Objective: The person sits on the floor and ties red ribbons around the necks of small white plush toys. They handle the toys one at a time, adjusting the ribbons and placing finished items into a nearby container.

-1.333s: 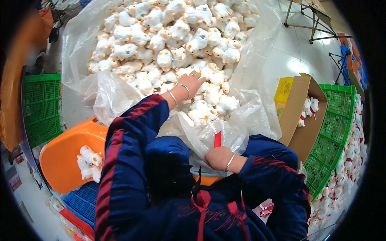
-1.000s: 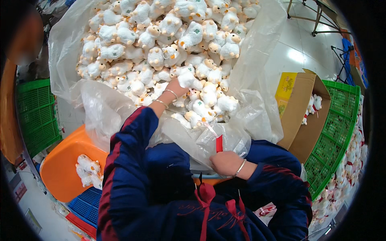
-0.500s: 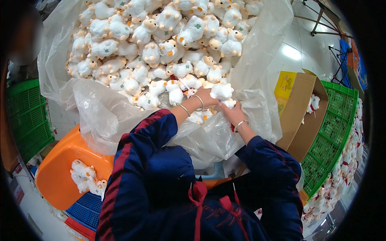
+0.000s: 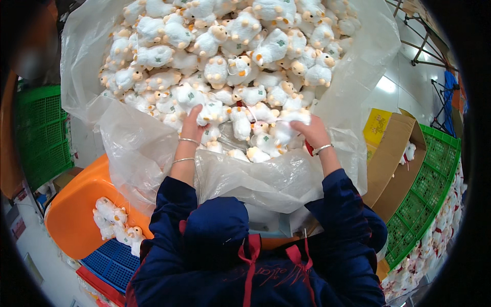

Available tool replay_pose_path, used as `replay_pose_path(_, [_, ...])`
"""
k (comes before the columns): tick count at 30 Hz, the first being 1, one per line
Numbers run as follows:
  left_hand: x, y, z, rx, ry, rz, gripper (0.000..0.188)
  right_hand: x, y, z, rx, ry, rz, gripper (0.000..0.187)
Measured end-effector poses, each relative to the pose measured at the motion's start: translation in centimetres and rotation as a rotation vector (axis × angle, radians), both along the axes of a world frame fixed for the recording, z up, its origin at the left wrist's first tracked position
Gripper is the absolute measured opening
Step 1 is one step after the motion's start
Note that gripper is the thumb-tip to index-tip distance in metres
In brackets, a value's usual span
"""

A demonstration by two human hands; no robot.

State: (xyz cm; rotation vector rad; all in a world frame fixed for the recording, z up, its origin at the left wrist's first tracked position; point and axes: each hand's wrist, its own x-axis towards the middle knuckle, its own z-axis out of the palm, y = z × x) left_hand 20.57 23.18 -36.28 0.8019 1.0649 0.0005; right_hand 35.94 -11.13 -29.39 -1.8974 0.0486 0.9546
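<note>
A big pile of small white plush animals (image 4: 215, 70), with peach-coloured feet and orange bits, fills a large translucent plastic bag (image 4: 135, 146) in front of me. At the pile's near left, my left hand (image 4: 191, 127) is closed around a white plush toy (image 4: 210, 112), its thumb upward. Farther right, my right hand (image 4: 315, 132) grips another white plush toy (image 4: 297, 117), which is smeared by motion. Something red (image 4: 308, 148) shows beneath that hand; its kind is hidden. Between both hands lie several more plush toys (image 4: 266, 145).
An orange plastic chair (image 4: 76, 220) at left holds a few plush toys (image 4: 115, 220), with a blue basket (image 4: 113, 267) beside it. At right stand an open cardboard box (image 4: 386, 163) and a green crate (image 4: 427, 179). Another green crate (image 4: 41, 133) is far left.
My hands were close together at the pile's near edge; now they are wide apart, the left moved left, the right slightly right and up. The view has shifted a little.
</note>
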Motion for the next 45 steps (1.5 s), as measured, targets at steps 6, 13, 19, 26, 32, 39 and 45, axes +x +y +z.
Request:
replay_pose_path(6, [-1.5,-1.4,0.2,-0.103,-0.098,0.045,0.044,-4.1,11.9,-7.3,-0.342,-0.046,0.750,0.097])
replay_pose_path(13, [-2.3,-1.7,1.6,0.078,-0.105,0.039,0.053,-8.8,17.3,-9.5,-0.412,-0.212,0.696,0.084])
replay_pose_path(19, [-2.1,-2.2,16.9,0.605,-0.172,-0.184,0.051,-5.8,14.2,-8.9,-0.185,0.016,0.333,0.060])
replay_pose_path(26, [-21.0,4.2,30.8,1.002,-0.388,-0.076,0.076,0.1,16.0,8.4,0.335,-0.290,0.166,0.038])
replay_pose_path(32, [-37.6,8.0,36.8,1.436,0.370,-0.105,0.060,-15.2,26.8,26.8,0.348,-0.424,0.997,0.062])
replay_pose_path(39, [-42.5,6.5,28.3,1.497,0.583,-0.297,0.071,-32.8,35.8,20.8,0.010,-0.801,1.565,0.074])
replay_pose_path(45, [-43.8,6.6,28.3,1.559,0.606,-0.274,0.078,-34.9,35.4,21.1,0.044,-0.860,1.359,0.084])
